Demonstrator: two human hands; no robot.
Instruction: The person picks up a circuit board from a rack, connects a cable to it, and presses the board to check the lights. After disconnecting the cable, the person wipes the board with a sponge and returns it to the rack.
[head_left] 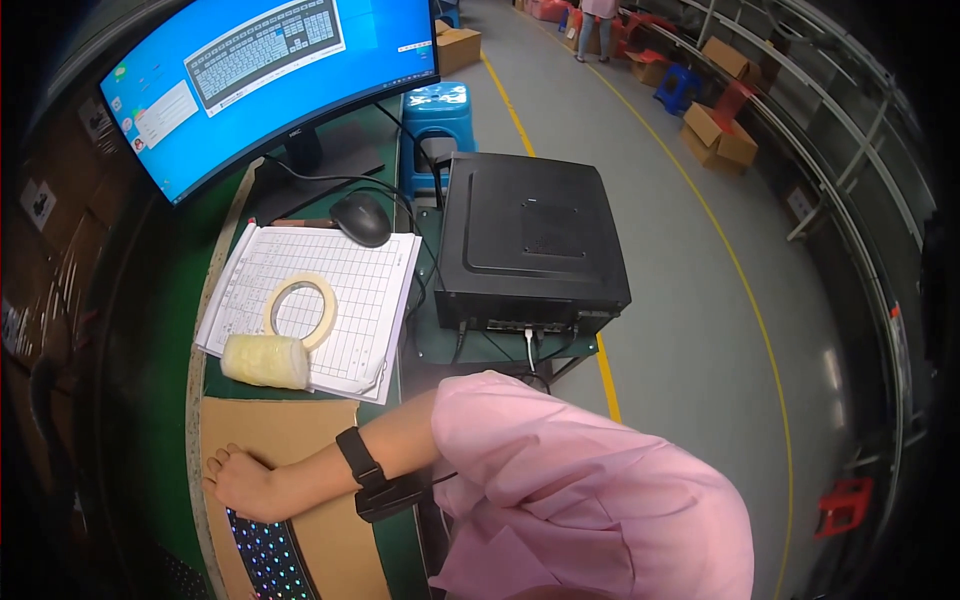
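My right arm in a pink sleeve reaches across to the left, a black strap with a small black device [388, 497] on the forearm. My right hand [245, 487] is palm down over the upper end of a black keyboard [265, 555] with lit keys. Its fingers are bent and slightly apart, with nothing seen in them. The hand covers that end of the keyboard, and the lower edge cuts off the rest. The keyboard lies on a brown cardboard sheet [335, 530]. My left hand does not show.
Beyond the cardboard lie a ruled form [375, 290], a masking tape ring [326, 325], a wrapped yellowish roll [265, 361] and a black mouse [361, 219]. A monitor [270, 70] shows a keyboard diagram. A black computer case [535, 230] with cables stands beside the desk, near a blue stool [440, 120].
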